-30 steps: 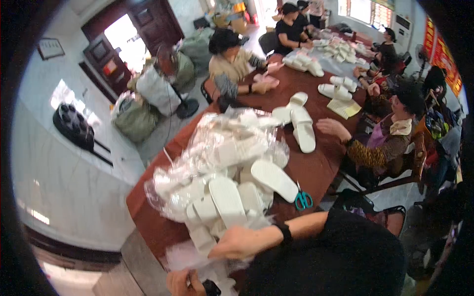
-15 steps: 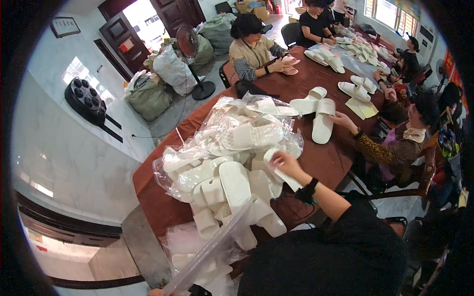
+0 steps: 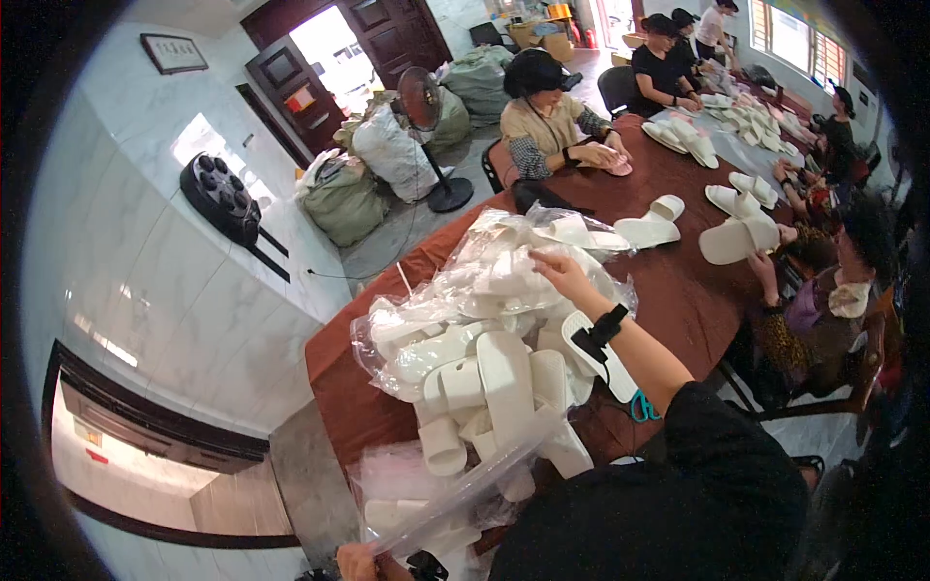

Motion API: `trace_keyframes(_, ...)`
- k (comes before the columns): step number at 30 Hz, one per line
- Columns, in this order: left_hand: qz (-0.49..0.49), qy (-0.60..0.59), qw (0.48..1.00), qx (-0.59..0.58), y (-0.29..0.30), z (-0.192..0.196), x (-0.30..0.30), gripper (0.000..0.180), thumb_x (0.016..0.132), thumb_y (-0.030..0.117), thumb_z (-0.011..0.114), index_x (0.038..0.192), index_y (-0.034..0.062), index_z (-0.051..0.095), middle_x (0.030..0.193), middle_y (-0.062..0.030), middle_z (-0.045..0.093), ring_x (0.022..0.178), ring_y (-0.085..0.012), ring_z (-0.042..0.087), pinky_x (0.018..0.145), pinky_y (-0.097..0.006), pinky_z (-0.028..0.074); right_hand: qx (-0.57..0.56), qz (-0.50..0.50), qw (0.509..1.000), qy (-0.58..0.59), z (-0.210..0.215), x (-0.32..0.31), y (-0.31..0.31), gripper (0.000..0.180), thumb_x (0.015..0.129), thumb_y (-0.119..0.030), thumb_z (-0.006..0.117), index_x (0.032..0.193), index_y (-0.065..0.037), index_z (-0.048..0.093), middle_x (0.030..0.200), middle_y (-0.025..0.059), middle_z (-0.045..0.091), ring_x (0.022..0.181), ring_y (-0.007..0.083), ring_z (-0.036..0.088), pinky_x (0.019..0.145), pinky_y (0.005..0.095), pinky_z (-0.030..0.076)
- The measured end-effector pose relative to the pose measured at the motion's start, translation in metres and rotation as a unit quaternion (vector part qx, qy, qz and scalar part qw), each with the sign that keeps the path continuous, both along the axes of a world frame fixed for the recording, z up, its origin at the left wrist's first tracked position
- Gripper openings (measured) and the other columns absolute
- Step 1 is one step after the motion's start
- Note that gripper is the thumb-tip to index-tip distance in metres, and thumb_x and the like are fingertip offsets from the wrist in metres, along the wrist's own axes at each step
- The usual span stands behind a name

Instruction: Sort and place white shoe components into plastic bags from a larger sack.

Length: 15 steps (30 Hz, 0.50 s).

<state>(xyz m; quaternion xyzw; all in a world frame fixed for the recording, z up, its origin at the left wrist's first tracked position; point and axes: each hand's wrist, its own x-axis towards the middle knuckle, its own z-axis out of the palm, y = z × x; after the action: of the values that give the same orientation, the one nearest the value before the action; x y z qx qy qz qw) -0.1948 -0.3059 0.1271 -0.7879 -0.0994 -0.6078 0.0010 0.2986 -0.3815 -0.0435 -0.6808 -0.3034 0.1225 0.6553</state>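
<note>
My left hand (image 3: 358, 562), at the bottom edge, is closed on a clear plastic bag (image 3: 465, 489) that stretches up toward the slippers. Fingers extended, my right hand (image 3: 567, 276) is over the heap of plastic-wrapped white slippers (image 3: 455, 339) and seems to touch the wrapping. Loose white slippers lie at the near side of the heap, one sole-up slipper (image 3: 506, 378) among them. Below my right wrist rests another white slipper (image 3: 620, 378). Near my left hand, more slippers (image 3: 387, 511) show through clear plastic.
A brown cloth covers the long table (image 3: 668, 300). Turquoise-handled scissors (image 3: 643, 407) lie by my right forearm. A co-worker at right holds white slippers (image 3: 741, 237); another across handles a pink slipper (image 3: 618, 167). Stuffed sacks (image 3: 344, 198) and a standing fan (image 3: 450, 192) are beyond the table.
My right hand has left the slipper at the heap's right side and moved up onto the wrapped ones. The co-worker at right has lifted slippers off the table. The view has shifted.
</note>
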Motion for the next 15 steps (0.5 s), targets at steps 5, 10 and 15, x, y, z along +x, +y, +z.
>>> trace_keyframes(5, 0.017, 0.039, 0.999, -0.024, -0.001, -0.003, -0.011, 0.013, 0.086, 0.012, 0.066, 0.082, 0.0027, 0.058, 0.058, -0.0051, 0.043, 0.048, -0.0186, 0.031, 0.044, -0.029, 0.025, 0.183, 0.132, 0.973, 0.045, 0.107, -0.038, -0.012, 0.033, 0.093, -0.022, 0.054, 0.118, -0.001, 0.061, 0.115, 0.0083, 0.063, 0.103, 0.0162, 0.058, 0.093, 0.0282, 0.040)
trace_keyframes(10, 0.021, 0.051, 0.998, -0.039, 0.003, -0.012, -0.016, 0.008, 0.084, 0.009, 0.065, 0.087, 0.0020, 0.062, 0.067, -0.0098, 0.051, 0.056, -0.0251, 0.042, 0.052, -0.033, 0.035, 0.180, 0.213, 0.950, 0.143, 0.083, -0.003, -0.041, 0.032, 0.092, -0.024, 0.055, 0.103, 0.004, 0.065, 0.104, 0.0126, 0.066, 0.100, 0.0178, 0.060, 0.095, 0.0303, 0.040)
trace_keyframes(15, -0.021, 0.074, 0.996, -0.041, 0.008, -0.010, -0.001, 0.015, 0.082, 0.010, 0.063, 0.079, -0.0025, 0.056, 0.064, -0.0105, 0.055, 0.052, -0.0280, 0.052, 0.050, -0.037, 0.039, -0.298, 0.006, 0.953, -0.060, 0.023, 0.029, -0.090, 0.029, 0.085, -0.033, 0.062, 0.099, -0.009, 0.070, 0.096, 0.0115, 0.069, 0.090, 0.0186, 0.064, 0.081, 0.0328, 0.049)
